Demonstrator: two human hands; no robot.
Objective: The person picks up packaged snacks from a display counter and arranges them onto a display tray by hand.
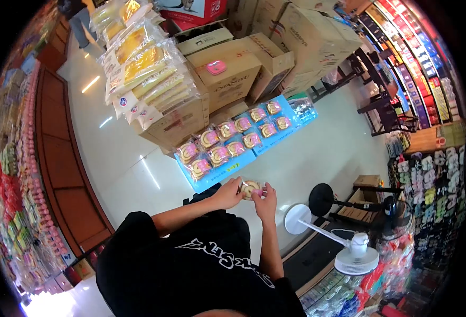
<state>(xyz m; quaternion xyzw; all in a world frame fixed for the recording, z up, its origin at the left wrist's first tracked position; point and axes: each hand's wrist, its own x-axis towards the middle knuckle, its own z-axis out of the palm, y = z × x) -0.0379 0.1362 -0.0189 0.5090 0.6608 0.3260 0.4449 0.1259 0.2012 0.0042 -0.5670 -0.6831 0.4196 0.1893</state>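
Observation:
Close in front of my chest I hold a small clear packet [251,189] with a round beige coil inside and a patch of pink at its lower right. My left hand [228,194] grips the left side of it. On the opposite side, the fingers of my right hand [265,199] are closed on its edge. Just beyond my hands, similar beige-and-pink packets [218,155] lie in two rows on a blue printed board [195,182].
Cartons [227,76] stand behind the board, one bearing a pink object [216,67]. Yellow bagged packs [143,58] are piled at the left. A white fan [356,260] stands right of me, near stocked shelves [428,179]. Someone's legs [79,29] show at the far upper left.

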